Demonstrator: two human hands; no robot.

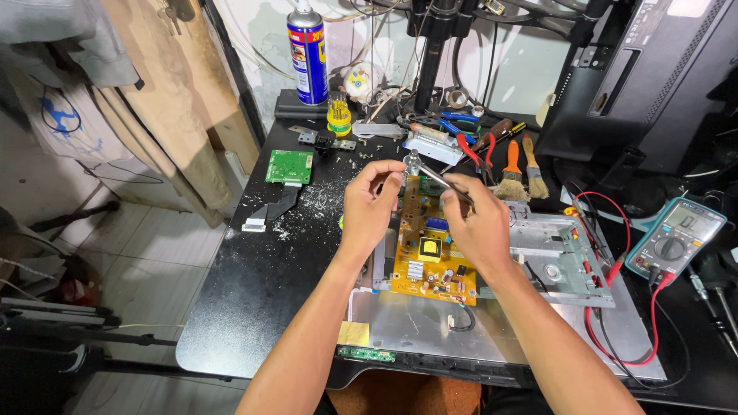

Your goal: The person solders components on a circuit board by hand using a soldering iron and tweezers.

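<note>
Both hands meet just above the far end of the yellow board (430, 257), which lies flat on a metal chassis (553, 261) on the black table (254, 292). The left hand (367, 209) has its fingertips pinched narrowly on a small silvery part (413, 161) held over the board's far edge. The right hand (475, 227) is closed around a thin metal tool (438, 179) — tweezers or a probe, I cannot tell which — whose tip reaches up to that silvery part and seems to touch it.

Left of the board, well apart, a small green board (290, 166) lies on the table with a flat ribbon cable (265, 211) trailing from it toward the near side; pale crumbs are scattered between it and the yellow board. Beyond the board, at the table's far edge, stands a blue and yellow spray can (308, 54), with a yellow screwdriver-bit holder (339, 117) just beside it. Far-right of the board lie pliers (465, 142) with red and blue grips and two brushes (523, 169). Right of the board, past the chassis, a multimeter (675, 238) rests with its red lead (596, 307) looping back over the chassis. Near of the board — at the chassis' front edge — sit a yellow note (354, 333) and a narrow green strip board (366, 354).
</note>
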